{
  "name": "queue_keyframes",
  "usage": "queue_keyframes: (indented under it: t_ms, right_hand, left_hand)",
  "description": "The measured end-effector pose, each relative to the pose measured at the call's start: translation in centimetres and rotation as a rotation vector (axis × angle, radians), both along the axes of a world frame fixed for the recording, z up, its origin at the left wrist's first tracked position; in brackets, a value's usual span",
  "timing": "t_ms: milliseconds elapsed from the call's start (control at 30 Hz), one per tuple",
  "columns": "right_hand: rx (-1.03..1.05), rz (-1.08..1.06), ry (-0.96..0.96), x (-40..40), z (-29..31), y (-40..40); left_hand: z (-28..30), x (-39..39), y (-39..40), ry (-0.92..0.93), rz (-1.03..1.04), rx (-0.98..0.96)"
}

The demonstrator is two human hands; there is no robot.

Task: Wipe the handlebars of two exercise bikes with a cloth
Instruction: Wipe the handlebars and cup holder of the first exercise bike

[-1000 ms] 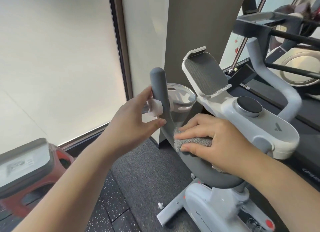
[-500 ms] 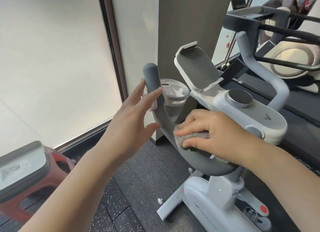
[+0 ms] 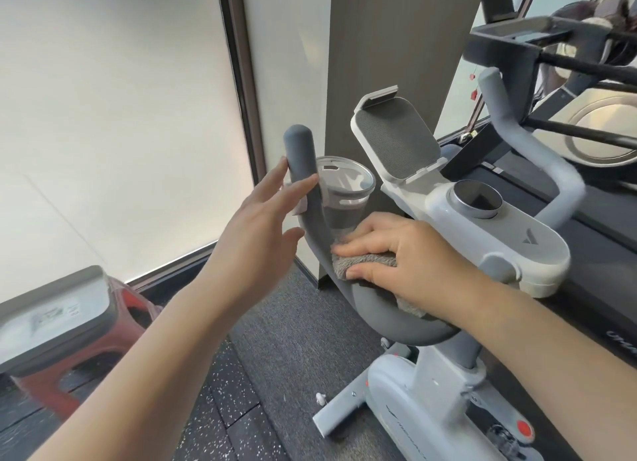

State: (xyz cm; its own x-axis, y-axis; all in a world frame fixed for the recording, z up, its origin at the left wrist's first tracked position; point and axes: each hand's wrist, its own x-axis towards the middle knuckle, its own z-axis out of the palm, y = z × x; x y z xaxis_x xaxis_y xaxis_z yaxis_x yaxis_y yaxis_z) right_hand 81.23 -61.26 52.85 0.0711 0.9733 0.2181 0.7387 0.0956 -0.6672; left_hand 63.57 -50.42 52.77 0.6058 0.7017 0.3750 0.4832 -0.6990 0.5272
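A white exercise bike point(image 3: 431, 402) stands in front of me with a curved grey handlebar point(image 3: 303, 171). My right hand point(image 3: 406, 253) presses a grey cloth point(image 3: 362, 262) around the lower bend of the left handlebar, fingers and thumb curled over it. My left hand point(image 3: 262, 226) is open, fingers straight, its fingertips touching the upright part of the same bar. The bike's right handlebar point(image 3: 551, 171) rises behind the white console point(image 3: 489, 226). A second machine point(image 3: 551, 46) shows at the top right.
A clear cup holder point(image 3: 344, 191) sits just behind the left bar. A tablet rest point(image 3: 396, 136) tilts up above the console. A brown pillar point(image 3: 396, 40) stands behind the bike. A red stool with a grey box point(image 3: 51, 319) sits low left. Frosted window at left.
My left hand has let go of the upright bar and opened, its fingers now only touching it. My right hand has stayed on the cloth at the bend.
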Motion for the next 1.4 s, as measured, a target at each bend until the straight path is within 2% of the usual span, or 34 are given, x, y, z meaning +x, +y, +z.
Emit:
queue_keyframes:
  t_ms: [267, 533, 667, 1067, 1400]
  right_hand:
    - [-0.06, 0.151, -0.01, 2.1, -0.7, -4.3]
    - [-0.054, 0.212, -0.14, 4.0, -1.4, -7.2]
    - [-0.049, 0.2, -0.186, 5.5, -1.8, -8.3]
    - [0.071, 0.018, -0.289, 9.2, -3.0, -10.2]
    - [0.034, -0.164, -0.341, 12.7, -2.9, -10.5]
  left_hand:
    - [-0.2, 1.3, -2.1, -0.083, 0.143, -0.014]
    - [-1.3, 2.6, -5.3, -0.082, 0.151, 0.094]
    - [-1.8, 2.8, -6.7, -0.025, 0.139, 0.103]
    - [-2.8, 3.0, -8.7, 0.037, 0.159, 0.074]
    - [-3.3, 3.6, -8.9, 0.02, 0.201, 0.104]
